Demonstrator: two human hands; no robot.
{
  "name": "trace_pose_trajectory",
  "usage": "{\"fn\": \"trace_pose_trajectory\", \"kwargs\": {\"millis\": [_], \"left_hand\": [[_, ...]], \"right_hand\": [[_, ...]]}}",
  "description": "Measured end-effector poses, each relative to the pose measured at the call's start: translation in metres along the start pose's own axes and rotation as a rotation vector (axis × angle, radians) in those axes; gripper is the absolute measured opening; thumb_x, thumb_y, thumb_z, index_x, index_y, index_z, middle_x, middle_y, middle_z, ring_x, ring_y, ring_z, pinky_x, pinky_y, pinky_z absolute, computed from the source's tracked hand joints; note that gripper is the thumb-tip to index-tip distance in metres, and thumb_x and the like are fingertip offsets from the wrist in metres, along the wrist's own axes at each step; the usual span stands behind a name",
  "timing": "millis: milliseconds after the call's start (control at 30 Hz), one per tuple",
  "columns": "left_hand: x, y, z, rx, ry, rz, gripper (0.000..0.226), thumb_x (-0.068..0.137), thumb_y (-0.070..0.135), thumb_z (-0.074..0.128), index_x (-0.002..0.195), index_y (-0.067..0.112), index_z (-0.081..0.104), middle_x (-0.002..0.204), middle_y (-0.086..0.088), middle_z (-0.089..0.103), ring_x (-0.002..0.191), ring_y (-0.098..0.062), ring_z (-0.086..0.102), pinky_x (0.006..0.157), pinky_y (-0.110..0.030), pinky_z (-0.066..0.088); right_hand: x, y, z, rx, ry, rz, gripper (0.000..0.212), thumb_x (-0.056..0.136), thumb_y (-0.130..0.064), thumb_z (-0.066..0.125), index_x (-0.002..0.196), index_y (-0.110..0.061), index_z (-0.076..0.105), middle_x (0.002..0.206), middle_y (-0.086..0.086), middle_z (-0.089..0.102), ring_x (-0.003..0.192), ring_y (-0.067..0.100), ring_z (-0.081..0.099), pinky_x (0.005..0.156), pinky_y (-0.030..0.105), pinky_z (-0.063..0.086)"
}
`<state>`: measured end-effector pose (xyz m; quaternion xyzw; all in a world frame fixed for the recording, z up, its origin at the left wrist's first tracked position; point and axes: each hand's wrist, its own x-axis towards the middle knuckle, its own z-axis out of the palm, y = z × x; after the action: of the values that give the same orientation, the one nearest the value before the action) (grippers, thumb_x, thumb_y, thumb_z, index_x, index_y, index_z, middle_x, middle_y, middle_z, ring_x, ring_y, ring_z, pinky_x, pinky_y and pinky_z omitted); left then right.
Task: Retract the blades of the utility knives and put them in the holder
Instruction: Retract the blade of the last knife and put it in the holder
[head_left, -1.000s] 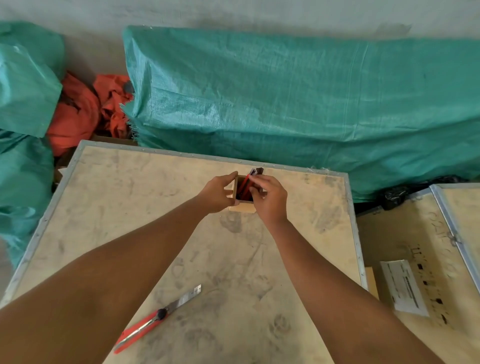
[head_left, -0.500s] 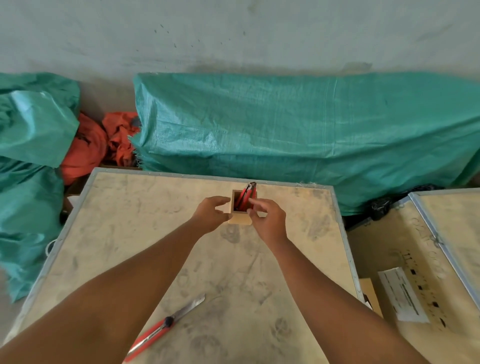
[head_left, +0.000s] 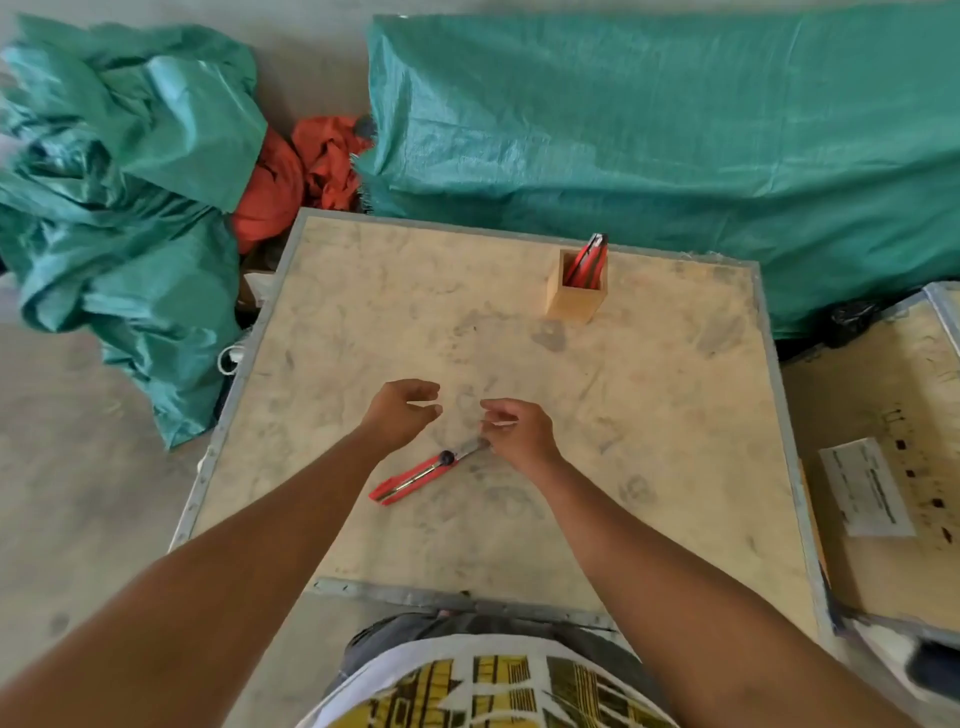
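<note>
Both hands, left hand (head_left: 402, 415) and right hand (head_left: 514, 431), empty and loosely spread; should grip red utility knife (head_left: 415, 475) by handle (blade out), thumb slider back.

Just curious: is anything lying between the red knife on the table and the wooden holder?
No. In the head view, only bare, smudged plywood tabletop separates the red utility knife from the square wooden holder.

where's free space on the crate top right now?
Bare: far-left corner, left of the holder; right side between holder and near edge. Crowded: centre, where the left hand and right hand hover over the knife.
</note>
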<state>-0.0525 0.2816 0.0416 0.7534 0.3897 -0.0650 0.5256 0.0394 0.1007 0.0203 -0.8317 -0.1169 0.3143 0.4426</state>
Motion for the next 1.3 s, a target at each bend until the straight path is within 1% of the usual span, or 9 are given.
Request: {"fn": "trace_pose_trajectory", "kwargs": {"millis": [67,233,367,500,700,800,900,1133,1300], "left_hand": [[-0.017,-0.024,-0.001,0.043,0.002,-0.033,0.041,0.084,0.02,0.077,0.124,0.016,0.068,0.126,-0.001,0.07,0.107,-0.021,0.069,0.094,-0.033,0.054],[-0.053,-0.063,0.007,0.219,-0.004,-0.032,0.061,0.077,0.029,0.083,0.133,0.016,0.064,0.133,-0.005,0.064,0.122,-0.022,0.06,0.095,-0.027,0.047],[-0.064,-0.078,0.013,0.337,-0.036,0.093,0.036,0.075,0.01,0.079,0.11,0.018,0.077,0.115,-0.007,0.072,0.105,-0.028,0.067,0.086,-0.034,0.054],[-0.067,-0.084,0.017,0.329,0.001,0.132,0.029,0.076,0.015,0.075,0.102,0.026,0.08,0.103,-0.004,0.075,0.094,-0.027,0.069,0.078,-0.037,0.056],[-0.07,-0.082,0.016,0.186,0.001,0.144,0.03,0.075,0.012,0.078,0.104,0.018,0.08,0.096,-0.006,0.077,0.08,-0.025,0.068,0.074,-0.033,0.053],[-0.07,-0.072,0.013,0.085,-0.014,0.093,0.041,0.07,0.016,0.082,0.109,0.026,0.079,0.096,0.002,0.077,0.08,-0.018,0.07,0.071,-0.034,0.06],[-0.072,-0.053,0.009,-0.058,-0.054,0.074,0.045,0.071,0.009,0.084,0.113,0.025,0.077,0.098,-0.002,0.075,0.081,-0.015,0.07,0.062,-0.039,0.064],[-0.081,-0.001,0.009,-0.296,-0.262,0.185,0.06,0.079,-0.007,0.077,0.133,0.014,0.063,0.119,0.001,0.073,0.097,-0.02,0.075,0.083,-0.032,0.061],[-0.09,0.043,0.019,-0.313,-0.382,0.289,0.064,0.081,-0.01,0.074,0.127,0.034,0.064,0.112,0.01,0.075,0.094,-0.017,0.075,0.082,-0.034,0.062]], "right_hand": [[-0.015,0.006,0.022,0.027,-0.065,0.068,0.036,0.087,-0.012,0.076,0.122,-0.018,0.073,0.108,0.005,0.073,0.097,0.015,0.07,0.088,0.032,0.062],[-0.034,0.02,0.065,0.012,-0.086,0.173,0.043,0.085,-0.013,0.079,0.127,-0.013,0.069,0.112,0.008,0.075,0.106,0.023,0.072,0.098,0.043,0.057],[-0.034,0.028,0.083,0.025,-0.003,0.208,0.037,0.083,-0.013,0.08,0.119,-0.018,0.074,0.104,0.003,0.076,0.104,0.026,0.073,0.093,0.045,0.06],[-0.036,0.021,0.087,0.091,0.036,0.241,0.034,0.086,-0.008,0.076,0.12,-0.014,0.073,0.088,-0.006,0.066,0.1,0.027,0.073,0.086,0.045,0.063],[-0.039,0.019,0.08,0.292,0.041,0.328,0.027,0.089,-0.007,0.075,0.115,-0.012,0.072,0.11,0.012,0.071,0.096,0.026,0.074,0.074,0.04,0.066],[-0.04,0.012,0.065,0.343,0.057,0.281,0.017,0.09,-0.007,0.074,0.106,-0.014,0.072,0.106,0.016,0.075,0.087,0.025,0.077,0.068,0.032,0.064],[-0.041,-0.003,0.039,0.352,0.03,0.189,0.017,0.091,-0.007,0.073,0.106,-0.015,0.072,0.104,0.017,0.076,0.086,0.026,0.077,0.068,0.031,0.062],[-0.05,-0.04,-0.037,0.328,-0.064,0.01,0.026,0.093,-0.007,0.072,0.118,-0.01,0.072,0.104,0.012,0.077,0.093,0.021,0.077,0.073,0.028,0.063],[-0.05,-0.057,-0.081,0.275,-0.069,-0.082,0.025,0.092,-0.009,0.072,0.115,-0.019,0.075,0.1,0.001,0.077,0.088,0.01,0.076,0.077,0.029,0.064]]}}
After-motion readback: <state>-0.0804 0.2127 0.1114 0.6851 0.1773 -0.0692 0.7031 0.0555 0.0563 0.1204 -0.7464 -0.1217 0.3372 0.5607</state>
